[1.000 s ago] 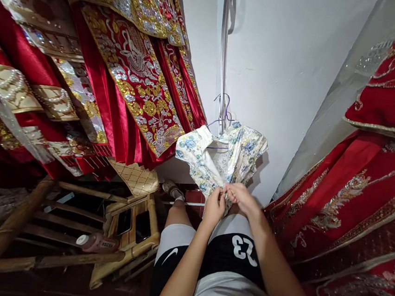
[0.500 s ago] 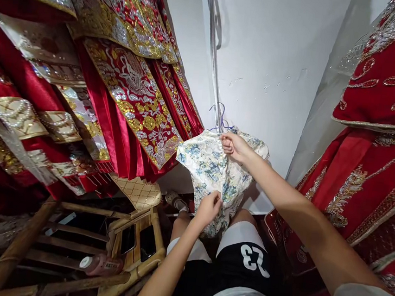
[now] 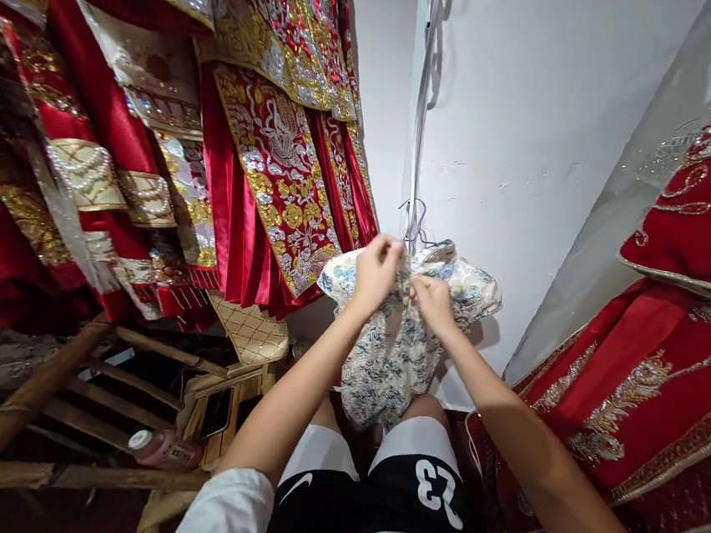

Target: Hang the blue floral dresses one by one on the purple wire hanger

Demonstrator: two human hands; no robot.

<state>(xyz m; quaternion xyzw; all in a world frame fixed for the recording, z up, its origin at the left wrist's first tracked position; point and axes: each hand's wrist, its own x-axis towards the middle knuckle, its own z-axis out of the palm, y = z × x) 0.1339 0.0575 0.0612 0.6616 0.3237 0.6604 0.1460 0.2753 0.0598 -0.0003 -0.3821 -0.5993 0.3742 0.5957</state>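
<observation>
Left hand (image 3: 378, 270) has risen from mid-front of the dress (image 3: 390, 362) to its collar, close beside right hand (image 3: 431, 299). Both hands' fingers pinch collar cloth. Dress cream, blue-flowered, hanging from hanger (image 3: 421, 222) against white wall (image 3: 518, 148).

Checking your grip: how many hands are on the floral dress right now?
2: left hand pinches the floral dress at its top; right hand grips it just beside. None hidden.
</observation>
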